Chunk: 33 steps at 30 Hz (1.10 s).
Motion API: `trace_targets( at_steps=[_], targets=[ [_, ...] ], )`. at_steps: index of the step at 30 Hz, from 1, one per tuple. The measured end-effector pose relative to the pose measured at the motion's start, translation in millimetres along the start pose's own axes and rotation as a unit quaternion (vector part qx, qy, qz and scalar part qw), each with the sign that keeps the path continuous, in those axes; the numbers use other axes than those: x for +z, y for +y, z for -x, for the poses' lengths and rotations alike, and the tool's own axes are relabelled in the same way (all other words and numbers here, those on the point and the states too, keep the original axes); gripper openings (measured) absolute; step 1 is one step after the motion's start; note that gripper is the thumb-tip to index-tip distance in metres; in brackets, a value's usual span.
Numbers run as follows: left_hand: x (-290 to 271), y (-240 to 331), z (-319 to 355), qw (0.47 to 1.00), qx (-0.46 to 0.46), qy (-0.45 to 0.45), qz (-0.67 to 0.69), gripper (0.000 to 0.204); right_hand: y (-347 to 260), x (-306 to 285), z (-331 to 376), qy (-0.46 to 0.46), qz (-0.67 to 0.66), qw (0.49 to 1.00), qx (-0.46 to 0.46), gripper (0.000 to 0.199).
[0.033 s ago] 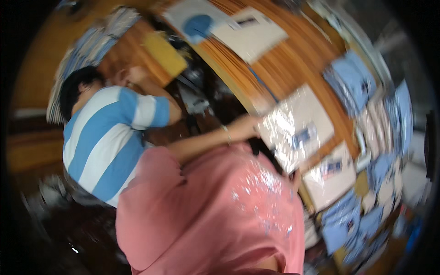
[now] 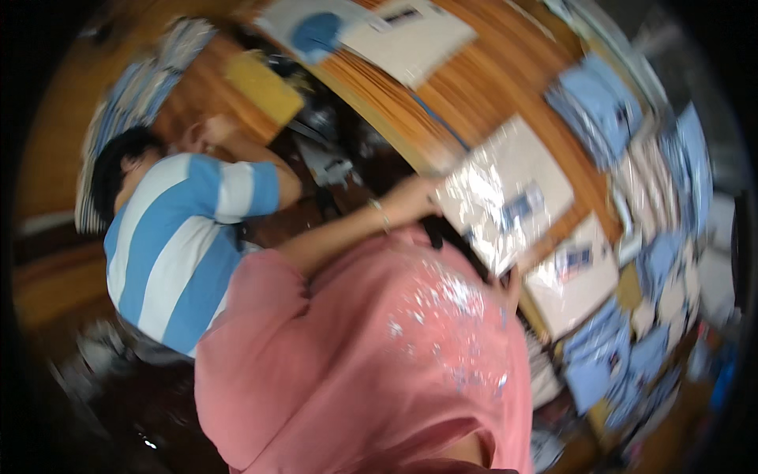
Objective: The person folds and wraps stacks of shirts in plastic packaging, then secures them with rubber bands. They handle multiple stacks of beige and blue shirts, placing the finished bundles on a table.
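Note:
A cream folded garment in a shiny clear plastic bag, with a blue label, is held at the near edge of the wooden table. My left hand, with a bracelet at the wrist, grips the bag's left edge; its fingertips are partly hidden. At the bag's lower corner, the fingers of my right hand close on it, while most of that hand is hidden behind my pink top. Beside the right hand lies another bagged cream garment with a dark blue label.
On the wooden table lie a bagged cream garment and a blue-and-white package. Stacks of bagged blue garments line the right side. At left, a person in a blue-and-white striped shirt works near a yellow piece.
The whole view has shifted slightly, so the table and the stacks sit a little higher in it. Both hands stay on the bagged cream garment.

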<state>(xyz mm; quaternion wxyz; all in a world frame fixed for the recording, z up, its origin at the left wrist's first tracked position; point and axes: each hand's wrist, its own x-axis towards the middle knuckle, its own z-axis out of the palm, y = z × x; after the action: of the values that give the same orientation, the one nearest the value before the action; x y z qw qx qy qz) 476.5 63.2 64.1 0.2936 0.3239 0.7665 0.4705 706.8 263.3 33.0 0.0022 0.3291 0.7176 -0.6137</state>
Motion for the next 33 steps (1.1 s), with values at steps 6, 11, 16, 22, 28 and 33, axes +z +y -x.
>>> trace_targets(
  at_steps=[6,11,16,22,28,33],
  targets=[
    [5,-23,-18,0.998,-0.048,-0.014,0.027,0.065,10,-6,-10,0.046,0.009,0.997,-0.067,0.073],
    [7,-17,-22,0.999,-0.034,-0.029,-0.007,0.07,22,-5,-7,0.084,0.032,0.994,-0.066,0.079],
    [6,-27,-24,0.994,0.043,-0.021,-0.1,0.075,16,3,-8,0.147,0.179,0.957,-0.175,0.081],
    [1,-18,-29,0.996,-0.001,-0.072,-0.059,0.072,12,10,-13,0.195,0.227,0.933,-0.202,0.069],
    [-2,-26,-27,0.995,-0.007,-0.067,-0.07,0.082,0,7,-10,0.187,0.252,0.929,-0.196,0.061],
    [-44,-16,-44,0.984,-0.023,-0.08,-0.159,0.08,-1,-25,-5,0.277,0.312,0.891,-0.177,0.049]
  ],
)
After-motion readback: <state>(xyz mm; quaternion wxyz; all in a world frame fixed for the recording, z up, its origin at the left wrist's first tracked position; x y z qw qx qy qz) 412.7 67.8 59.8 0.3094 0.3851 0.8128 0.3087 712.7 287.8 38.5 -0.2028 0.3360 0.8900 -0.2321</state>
